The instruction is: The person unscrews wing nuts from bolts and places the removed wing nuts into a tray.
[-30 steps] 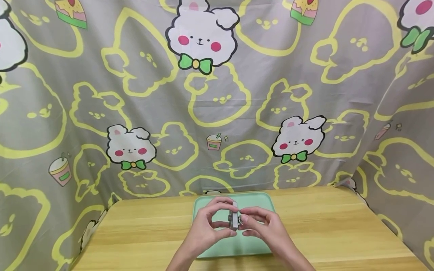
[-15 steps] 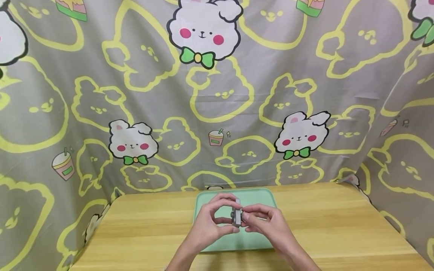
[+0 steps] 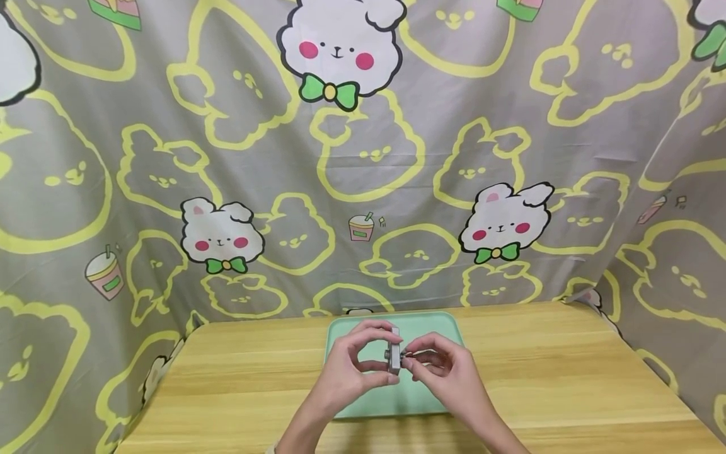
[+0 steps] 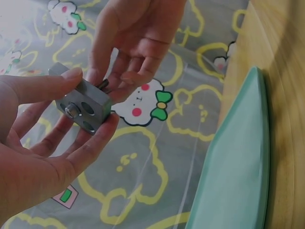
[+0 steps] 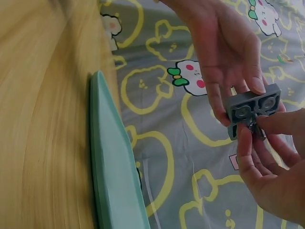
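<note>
Block (image 3: 395, 350) — grey, with holes — is held over the tray (image 3: 448, 317) between its side edges, long axis roughly along them in the head view, left hand (image 3: 347, 364) gripping opposite ends, right hand (image 3: 454, 367) pinching a metal fitting (image 5: 260, 133) at its right face.

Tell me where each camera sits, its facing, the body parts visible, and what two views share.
Head: worn there, facing forward and down at tray, table and patterned cloth; left grip, right grip and forearms show.
Left wrist: worn there, facing the metal block; left grip nearer, right grip beyond.
Right wrist: worn there, facing the metal block's opposite face; both grips show.
Wrist views share metal block, tray, table, cloth.
</note>
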`<action>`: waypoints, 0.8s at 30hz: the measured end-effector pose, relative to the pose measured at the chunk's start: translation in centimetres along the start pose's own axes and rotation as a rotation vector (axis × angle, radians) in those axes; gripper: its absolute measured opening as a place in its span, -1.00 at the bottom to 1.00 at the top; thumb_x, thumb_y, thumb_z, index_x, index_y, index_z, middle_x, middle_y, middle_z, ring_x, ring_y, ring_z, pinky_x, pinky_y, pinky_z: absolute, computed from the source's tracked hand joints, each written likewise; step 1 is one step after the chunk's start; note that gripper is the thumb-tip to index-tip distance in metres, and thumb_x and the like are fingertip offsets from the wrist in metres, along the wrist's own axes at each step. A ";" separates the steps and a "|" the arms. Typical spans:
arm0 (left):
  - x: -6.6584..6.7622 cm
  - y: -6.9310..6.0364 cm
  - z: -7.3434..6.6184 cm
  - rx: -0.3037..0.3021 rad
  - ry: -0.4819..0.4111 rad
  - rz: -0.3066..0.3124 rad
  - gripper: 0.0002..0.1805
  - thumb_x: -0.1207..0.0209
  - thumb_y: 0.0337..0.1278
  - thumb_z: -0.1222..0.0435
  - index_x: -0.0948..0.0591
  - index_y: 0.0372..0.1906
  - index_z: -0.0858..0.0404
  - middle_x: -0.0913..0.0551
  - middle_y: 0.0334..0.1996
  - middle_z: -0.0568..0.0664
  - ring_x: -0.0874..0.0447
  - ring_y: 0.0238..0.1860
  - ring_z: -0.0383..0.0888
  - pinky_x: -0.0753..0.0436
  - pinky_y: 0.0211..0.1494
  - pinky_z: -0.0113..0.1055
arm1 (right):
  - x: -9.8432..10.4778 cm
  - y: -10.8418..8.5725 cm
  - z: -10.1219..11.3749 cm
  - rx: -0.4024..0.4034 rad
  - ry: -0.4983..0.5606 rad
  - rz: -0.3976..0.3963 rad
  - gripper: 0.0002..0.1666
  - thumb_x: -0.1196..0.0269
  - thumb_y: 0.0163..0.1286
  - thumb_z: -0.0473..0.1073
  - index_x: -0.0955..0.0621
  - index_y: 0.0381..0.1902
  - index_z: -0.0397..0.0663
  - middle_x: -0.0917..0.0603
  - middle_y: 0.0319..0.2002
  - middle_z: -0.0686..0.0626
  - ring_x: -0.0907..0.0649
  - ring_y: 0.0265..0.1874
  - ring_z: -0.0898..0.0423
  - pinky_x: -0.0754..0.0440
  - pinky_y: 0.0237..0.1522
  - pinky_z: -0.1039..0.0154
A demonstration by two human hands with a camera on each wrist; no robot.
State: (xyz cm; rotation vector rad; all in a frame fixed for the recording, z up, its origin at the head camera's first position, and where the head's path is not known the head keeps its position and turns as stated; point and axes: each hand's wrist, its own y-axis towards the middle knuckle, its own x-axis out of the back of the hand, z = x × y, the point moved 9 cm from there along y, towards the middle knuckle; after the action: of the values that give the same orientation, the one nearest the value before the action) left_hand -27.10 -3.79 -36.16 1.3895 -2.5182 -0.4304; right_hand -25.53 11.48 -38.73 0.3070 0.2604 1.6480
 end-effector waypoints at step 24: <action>0.5 0.0 -0.3 -0.005 -0.061 0.000 -0.48 -0.45 -0.05 0.61 -0.64 0.11 0.43 -0.43 0.25 0.28 -0.48 0.27 0.08 -0.78 0.08 0.04 | -1.4 -2.4 5.8 0.852 -0.429 -0.045 -0.95 -0.36 0.43 -0.23 -0.69 -0.22 -0.08 -0.70 -0.10 -0.11 -0.72 -0.16 -0.01 -0.67 0.09 0.44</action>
State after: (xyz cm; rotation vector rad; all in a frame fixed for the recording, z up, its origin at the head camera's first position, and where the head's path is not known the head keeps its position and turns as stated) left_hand -27.27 -4.31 -35.84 1.3947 -2.5638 -0.4864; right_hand -21.12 10.27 -34.18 1.2660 0.6270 1.3079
